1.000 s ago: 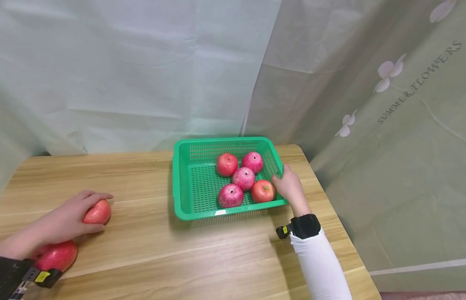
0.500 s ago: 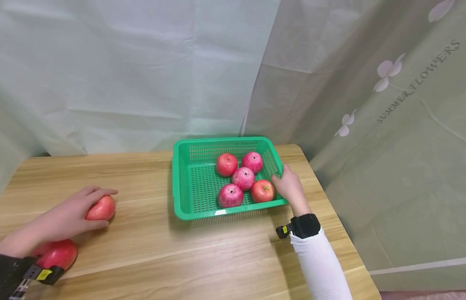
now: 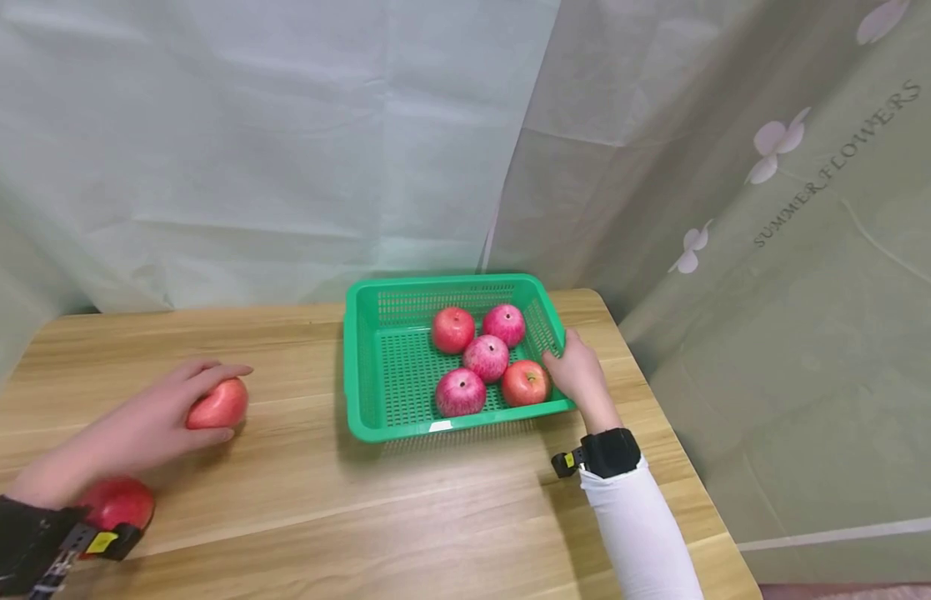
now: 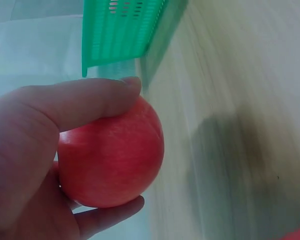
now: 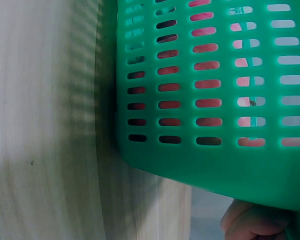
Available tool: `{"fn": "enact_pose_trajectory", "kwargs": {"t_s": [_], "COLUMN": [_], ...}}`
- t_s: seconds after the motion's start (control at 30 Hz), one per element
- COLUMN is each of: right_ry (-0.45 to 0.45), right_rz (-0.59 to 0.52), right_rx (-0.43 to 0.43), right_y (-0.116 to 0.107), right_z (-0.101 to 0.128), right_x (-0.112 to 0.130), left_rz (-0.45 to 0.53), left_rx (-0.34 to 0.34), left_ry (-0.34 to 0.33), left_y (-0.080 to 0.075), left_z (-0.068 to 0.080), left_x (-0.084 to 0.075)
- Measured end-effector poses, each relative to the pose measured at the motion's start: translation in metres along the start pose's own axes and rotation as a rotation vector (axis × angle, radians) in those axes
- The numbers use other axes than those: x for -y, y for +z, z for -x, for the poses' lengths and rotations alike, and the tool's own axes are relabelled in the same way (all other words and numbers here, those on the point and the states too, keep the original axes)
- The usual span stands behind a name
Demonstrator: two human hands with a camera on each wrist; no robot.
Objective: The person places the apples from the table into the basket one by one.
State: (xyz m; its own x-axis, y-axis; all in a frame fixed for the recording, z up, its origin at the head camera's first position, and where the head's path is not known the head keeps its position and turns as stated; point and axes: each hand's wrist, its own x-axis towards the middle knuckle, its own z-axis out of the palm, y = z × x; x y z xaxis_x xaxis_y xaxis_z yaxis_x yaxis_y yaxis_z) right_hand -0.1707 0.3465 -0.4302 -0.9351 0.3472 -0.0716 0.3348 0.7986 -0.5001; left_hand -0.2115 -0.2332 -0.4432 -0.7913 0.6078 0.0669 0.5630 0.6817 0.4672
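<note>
- The apple [image 3: 219, 403] sat in your left hand [image 3: 146, 427], low over the desk [image 3: 300, 492] and well to the left of the green basket [image 3: 357, 367]; whether it was touching the wood could not be told.
- In the left wrist view your fingers [image 4: 85, 102] curled over its top and your thumb came round underneath, so the hand was wrapped round the fruit, not spread.
- It looked firm, smooth and round (likely to roll if set down carelessly, and probably prone to bruising), so a full wrap round its widest part seemed the safest hold.
- Your right hand [image 3: 579, 372] held the basket's right rim, fingers curled over the edge.
- Five apples [image 3: 486, 357] lay clustered in the basket's right half, touching or nearly so.
- One more red apple [image 3: 118, 502] rested on the desk beside your left wrist, partly hidden by the strap.
</note>
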Motion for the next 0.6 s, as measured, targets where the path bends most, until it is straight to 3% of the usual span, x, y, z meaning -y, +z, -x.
{"fn": "enact_pose_trajectory", "kwargs": {"t_s": [0.37,0.6], "right_ry": [-0.005,-0.006], "right_rz": [0.001,0.004], "right_rx": [0.004,0.004], "right_y": [-0.001,-0.001], "right_z": [-0.001,-0.002], "right_x": [-0.001,-0.001], "left_rz": [-0.036,-0.015], "left_rx": [-0.111,-0.129], "left_ry": [0.107,0.106], "left_y": [0.002,0.0], "left_z": [-0.013,-0.022], "left_x": [-0.014,-0.022]}}
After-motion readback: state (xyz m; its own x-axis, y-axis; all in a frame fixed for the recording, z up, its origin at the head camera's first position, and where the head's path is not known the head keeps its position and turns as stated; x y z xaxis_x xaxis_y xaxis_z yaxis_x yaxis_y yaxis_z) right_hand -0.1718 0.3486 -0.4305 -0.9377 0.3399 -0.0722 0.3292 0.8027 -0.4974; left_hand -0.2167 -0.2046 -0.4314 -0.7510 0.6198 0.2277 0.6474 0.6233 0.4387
